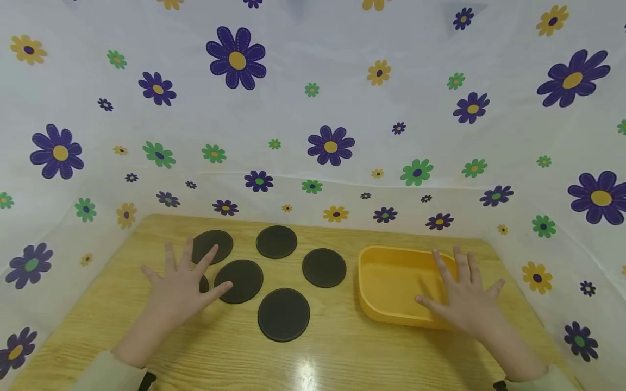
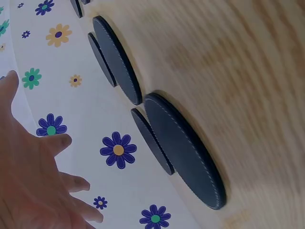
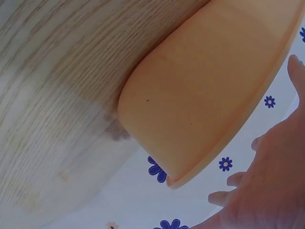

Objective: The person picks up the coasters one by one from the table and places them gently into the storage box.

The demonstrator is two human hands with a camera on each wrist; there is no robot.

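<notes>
At the left, the left hand (image 1: 178, 288) hangs above the wooden table (image 1: 352, 353), released, its fingers straight and spread, gripping nothing. Beneath and beside it lie black discs (image 1: 238, 281), six in all, flat on the wood; one is mostly hidden under the hand, another partly covered by its fingers. The other four, fully or nearly in view, spread rightward in a loose group, and the left wrist view shows pale stitching round their edges. Right of the discs sits a yellow tray (image 1: 391, 282) with rounded corners, upright, its smooth floor showing except where the right hand (image 1: 464, 301) blocks the view. That hand is over the tray's right end, also released, fingers splayed, apart from the rim.
</notes>
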